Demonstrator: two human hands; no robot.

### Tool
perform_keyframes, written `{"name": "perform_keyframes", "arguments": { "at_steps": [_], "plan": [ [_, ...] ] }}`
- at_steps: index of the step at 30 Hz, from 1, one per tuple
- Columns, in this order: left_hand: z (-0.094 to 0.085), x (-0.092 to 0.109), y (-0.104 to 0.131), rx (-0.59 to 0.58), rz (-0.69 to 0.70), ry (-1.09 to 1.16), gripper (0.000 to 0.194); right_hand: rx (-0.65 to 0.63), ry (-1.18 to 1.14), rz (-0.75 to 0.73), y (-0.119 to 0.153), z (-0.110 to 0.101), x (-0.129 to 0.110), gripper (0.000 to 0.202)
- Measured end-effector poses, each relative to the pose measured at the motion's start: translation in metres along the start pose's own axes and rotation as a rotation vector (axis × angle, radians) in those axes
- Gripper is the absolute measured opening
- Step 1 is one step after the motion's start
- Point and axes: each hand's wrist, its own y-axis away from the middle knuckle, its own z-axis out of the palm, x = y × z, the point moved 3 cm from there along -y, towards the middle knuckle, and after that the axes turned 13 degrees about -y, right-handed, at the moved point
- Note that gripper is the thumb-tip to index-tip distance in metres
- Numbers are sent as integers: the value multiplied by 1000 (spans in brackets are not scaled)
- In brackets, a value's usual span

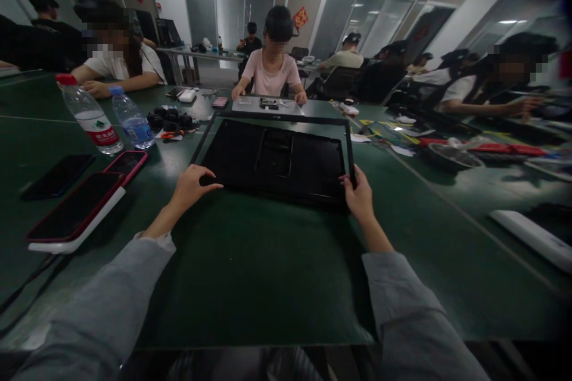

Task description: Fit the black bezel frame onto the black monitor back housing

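Observation:
A thin black rectangular frame (277, 117) is held above a black panel (232, 152) on the green table (268, 274). The panel looks like a shallow shell with a recessed middle section. My left hand (193, 186) is at the near left corner, thumb and fingers closed around the frame's edge, though the contact is partly hidden. At the right side my right hand (358, 191) grips the frame's edge between thumb and fingers. The frame's far side stands beyond the panel's far edge, and green table shows between them.
Phones (75, 208), two bottles (98, 125) and black parts with orange pliers (172, 135) are at the left. Across the table sits a person in pink (272, 71). Cables (388, 131), a bowl (456, 156) and a white bar (531, 238) lie at the right.

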Motion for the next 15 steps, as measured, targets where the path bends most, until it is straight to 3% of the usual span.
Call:
{"name": "perform_keyframes", "arguments": {
  "at_steps": [4,10,15],
  "plan": [
    [10,-1,-2,-45,-4,-35,31,14,176,-77,10,5,4,63],
    [19,3,-6,-74,45,-41,30,55,221,14,18,-3,9,65],
    [26,0,-7,-53,75,-10,29,38,191,60,15,-5,27,65]
  ]
}}
